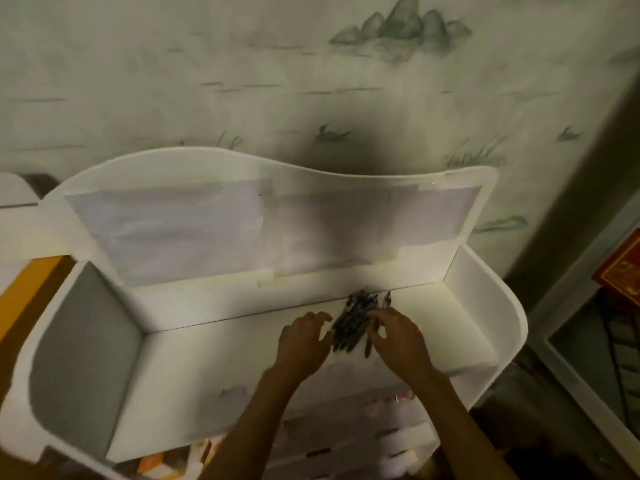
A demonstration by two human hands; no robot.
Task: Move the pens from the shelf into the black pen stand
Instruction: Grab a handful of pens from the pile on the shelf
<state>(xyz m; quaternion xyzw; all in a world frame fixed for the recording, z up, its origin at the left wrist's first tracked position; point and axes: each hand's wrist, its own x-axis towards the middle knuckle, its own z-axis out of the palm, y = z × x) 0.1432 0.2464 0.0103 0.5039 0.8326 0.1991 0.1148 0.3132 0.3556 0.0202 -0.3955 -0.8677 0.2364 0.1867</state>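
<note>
A bundle of several dark pens [353, 317] lies on the top board of a white shelf [214, 368], close to its back panel and right of centre. My left hand [304, 344] sits at the bundle's left edge with its fingers loosely curved, the fingertips touching the pens. From the right, my right hand [398, 337] lies over the bundle, fingers and thumb curled round some of the pens. One pen end sticks out below that hand. The frame is blurred. No black pen stand is in view.
The shelf has raised white side walls [498, 306] and a tall wavy back panel [270, 223] against a patterned wall. Lower shelves with small items [398, 441] show below my arms. A red box [623, 271] stands at the far right.
</note>
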